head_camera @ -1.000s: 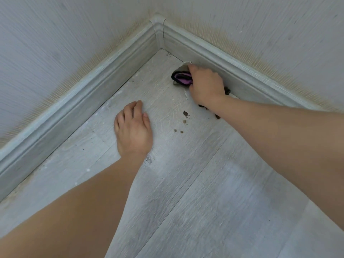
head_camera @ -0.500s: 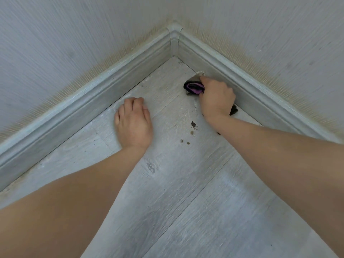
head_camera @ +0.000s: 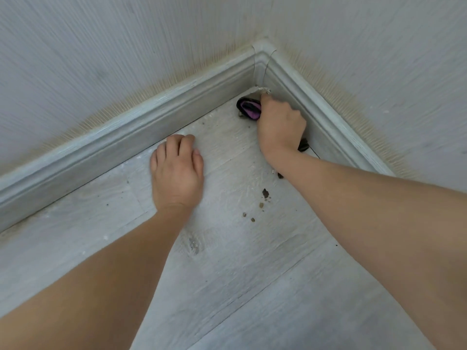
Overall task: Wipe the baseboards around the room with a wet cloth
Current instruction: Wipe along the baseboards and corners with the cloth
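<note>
Cloth point(head_camera: 249, 110), black and purple, sits bunched in your right hand point(head_camera: 280, 127), pressed low against the right baseboard point(head_camera: 328, 122) just beside the corner piece point(head_camera: 262, 61) | your left hand point(head_camera: 177, 173) rests on the floor point(head_camera: 252, 286), fingers relaxed, gripping nothing | brown crumbs point(head_camera: 262, 198) lie between your forearms.

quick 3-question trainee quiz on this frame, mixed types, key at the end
1. True or false: the left hand holds the cloth.
2. Where is the right hand working? A) mid-floor B) at the right-side baseboard near the corner piece C) on the wall
3. Fill in: dark crumbs lie on the ____.

Key: 1 false; 2 B; 3 floor.
</note>
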Tool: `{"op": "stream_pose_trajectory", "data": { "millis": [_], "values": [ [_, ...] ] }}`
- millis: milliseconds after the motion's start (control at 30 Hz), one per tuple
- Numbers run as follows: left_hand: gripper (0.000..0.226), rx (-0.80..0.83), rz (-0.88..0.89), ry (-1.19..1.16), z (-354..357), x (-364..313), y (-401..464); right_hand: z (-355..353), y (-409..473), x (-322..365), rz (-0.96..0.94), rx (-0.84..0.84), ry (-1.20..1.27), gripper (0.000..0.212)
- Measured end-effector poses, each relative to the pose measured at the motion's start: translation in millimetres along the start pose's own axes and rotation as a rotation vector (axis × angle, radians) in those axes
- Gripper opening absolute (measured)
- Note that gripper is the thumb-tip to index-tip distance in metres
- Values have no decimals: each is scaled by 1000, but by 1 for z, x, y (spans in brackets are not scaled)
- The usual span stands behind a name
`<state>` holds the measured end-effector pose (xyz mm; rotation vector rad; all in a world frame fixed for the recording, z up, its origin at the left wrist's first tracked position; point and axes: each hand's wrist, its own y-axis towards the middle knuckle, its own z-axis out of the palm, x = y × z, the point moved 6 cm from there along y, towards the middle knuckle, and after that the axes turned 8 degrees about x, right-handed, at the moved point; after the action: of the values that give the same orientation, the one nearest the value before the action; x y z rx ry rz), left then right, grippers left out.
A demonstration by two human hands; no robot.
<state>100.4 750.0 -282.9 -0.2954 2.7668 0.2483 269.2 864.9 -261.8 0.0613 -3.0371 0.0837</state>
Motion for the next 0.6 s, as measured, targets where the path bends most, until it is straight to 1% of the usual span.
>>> {"op": "stream_pose_trajectory", "data": {
  "millis": [100,267,400,533,600],
  "values": [
    [31,14,-5,-1,0,-2,1,-1,6,5,-25,-14,-16,40],
    [34,26,-17,-16,-1,-1,1,-1,10,13,-43,-24,-24,36],
    [35,34,-25,-44,-1,-1,2,2,11,6,-30,-45,30,38],
    [35,40,-23,-64,-1,2,2,-3,6,4,-77,42,86,44],
    [36,44,-19,-72,0,2,2,-10,1,4,-89,80,100,41]
  ]
}}
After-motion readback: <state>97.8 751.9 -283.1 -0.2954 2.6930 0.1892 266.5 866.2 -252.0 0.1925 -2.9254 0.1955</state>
